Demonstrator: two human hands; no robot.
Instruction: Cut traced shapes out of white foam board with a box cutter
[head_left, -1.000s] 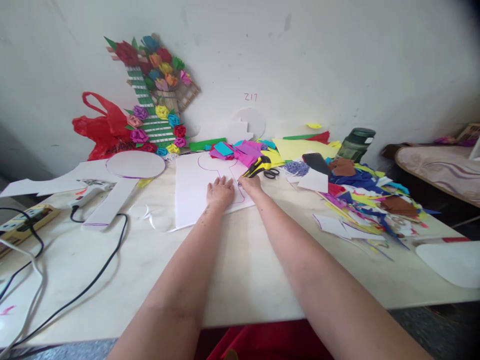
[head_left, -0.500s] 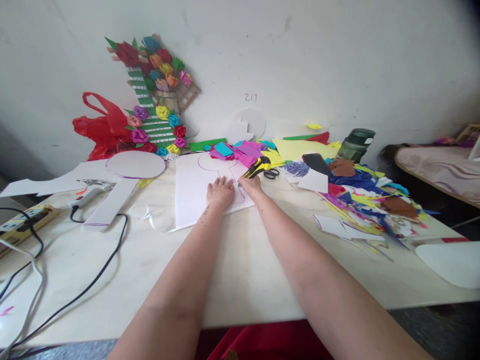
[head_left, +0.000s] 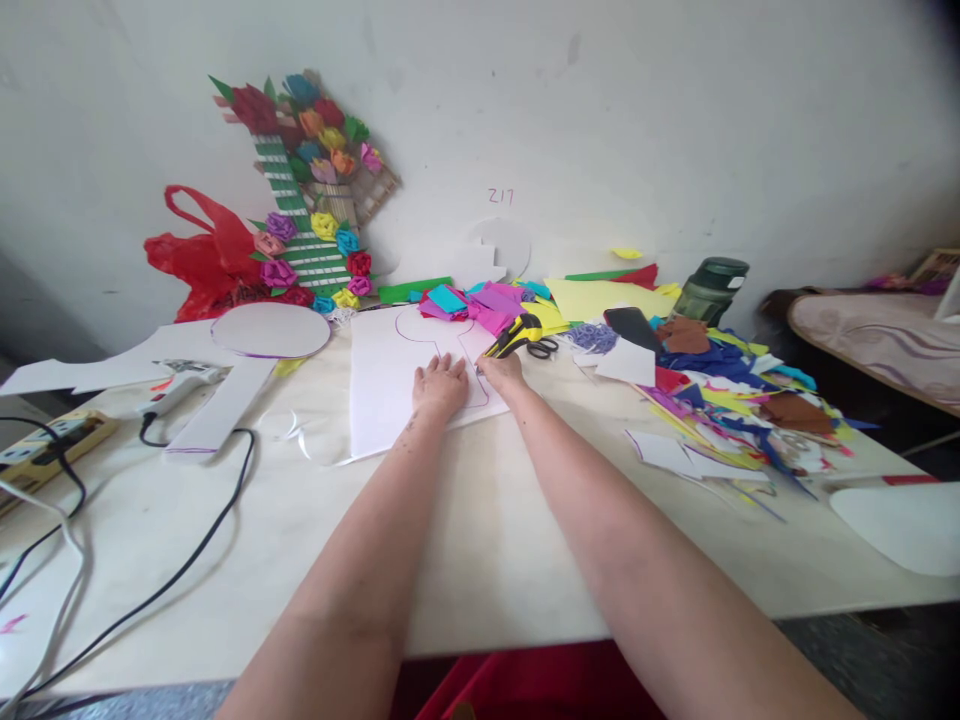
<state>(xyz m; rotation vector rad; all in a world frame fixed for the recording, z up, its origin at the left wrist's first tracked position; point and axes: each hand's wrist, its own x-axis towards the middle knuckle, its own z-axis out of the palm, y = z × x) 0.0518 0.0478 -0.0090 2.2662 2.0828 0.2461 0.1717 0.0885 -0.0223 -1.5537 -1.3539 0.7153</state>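
A white sheet of board [head_left: 382,385] lies on the table with a rounded shape and a stem drawn on it in purple line. My left hand [head_left: 441,385] rests flat on the board, fingers spread, just left of the drawn stem. In my right hand [head_left: 501,374] is a yellow and black utility knife [head_left: 516,334], its body rising above the fist and its lower end down at the purple line. The blade's tip is too small to make out. Black-handled scissors [head_left: 543,347] lie just beyond the right hand.
A cut white oval [head_left: 271,330], a glue gun [head_left: 180,388] and a power strip [head_left: 56,445] with cords are on the left. Coloured paper scraps [head_left: 720,385], a phone [head_left: 631,328] and a green bottle [head_left: 711,290] are at right. A paper-flower decoration [head_left: 315,215] leans on the wall.
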